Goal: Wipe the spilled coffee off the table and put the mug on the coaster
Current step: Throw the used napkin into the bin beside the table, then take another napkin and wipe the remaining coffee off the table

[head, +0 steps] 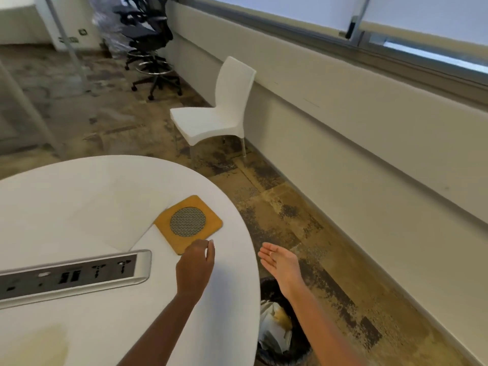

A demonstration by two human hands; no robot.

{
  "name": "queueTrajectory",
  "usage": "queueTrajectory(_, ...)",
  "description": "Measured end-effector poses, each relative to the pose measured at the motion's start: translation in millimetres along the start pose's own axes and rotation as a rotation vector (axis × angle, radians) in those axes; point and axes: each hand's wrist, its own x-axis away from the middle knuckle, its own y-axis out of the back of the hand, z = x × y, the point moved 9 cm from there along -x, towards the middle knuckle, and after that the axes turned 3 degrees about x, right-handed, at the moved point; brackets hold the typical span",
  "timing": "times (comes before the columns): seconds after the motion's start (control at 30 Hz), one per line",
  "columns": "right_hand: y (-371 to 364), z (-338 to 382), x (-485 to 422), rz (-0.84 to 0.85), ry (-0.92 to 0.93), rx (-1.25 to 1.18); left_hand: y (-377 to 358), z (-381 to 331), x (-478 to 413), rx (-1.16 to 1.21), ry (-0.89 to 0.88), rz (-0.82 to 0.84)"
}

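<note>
My left hand (196, 262) hangs loosely curled over the coaster's (188, 223) near corner, can't tell if it's touching. Right hand (280, 262) is flat and holding nothing, past the table (79, 196) edge above the bin (277, 339). The coaster is yellow with a grey mesh circle and lies flat on the table.

1. Bright, even daylight enters through the windows (435, 22) at upper right, whose panes are blown out to pale white.
2. The white bench (79, 202) is nearly overexposed, with little surface detail left.
3. Shadows are soft and faint throughout.
4. Wide-angle distortion bends the wall (343, 122) and bench rim toward the frame's edges.
5. The office chairs (148, 35) and far left background look smeared and soft.
</note>
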Motion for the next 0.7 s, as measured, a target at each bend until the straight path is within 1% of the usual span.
queueTrajectory(0.03, -18, 4, 1, 0.025, 0.019, 0.035, 13, 4, -5, -0.045, -0.011, -0.001)
queueTrajectory(0.1, -56, 9, 2, 0.073, 0.053, 0.13, 37, 10, -13, -0.182, -0.104, -0.009)
queueTrajectory(0.2, -114, 10, 8, 0.162, 0.129, 0.363, 56, 31, -26, -0.449, -0.206, 0.044)
queueTrajectory(0.27, -153, 13, 12, 0.203, 0.268, 0.606, 71, 53, -34, -0.576, -0.195, 0.051)
queueTrajectory(0.33, -190, 13, 16, 0.236, 0.441, 0.855, 81, 78, -41, -0.633, -0.156, 0.097)
queueTrajectory(0.4, -229, 3, 18, 0.31, 0.597, 1.055, 90, 94, -47, -0.708, -0.163, 0.12)
queueTrajectory(0.53, -291, -36, 8, 0.44, 0.712, 1.399, 101, 127, -62, -0.71, -0.149, 0.193)
queueTrajectory(0.6, -314, -51, 2, 0.472, 0.738, 1.528, 102, 141, -69, -0.72, -0.17, 0.196)
queueTrajectory(0.7, -339, -68, -9, 0.489, 0.764, 1.702, 94, 171, -76, -0.667, -0.133, 0.291)
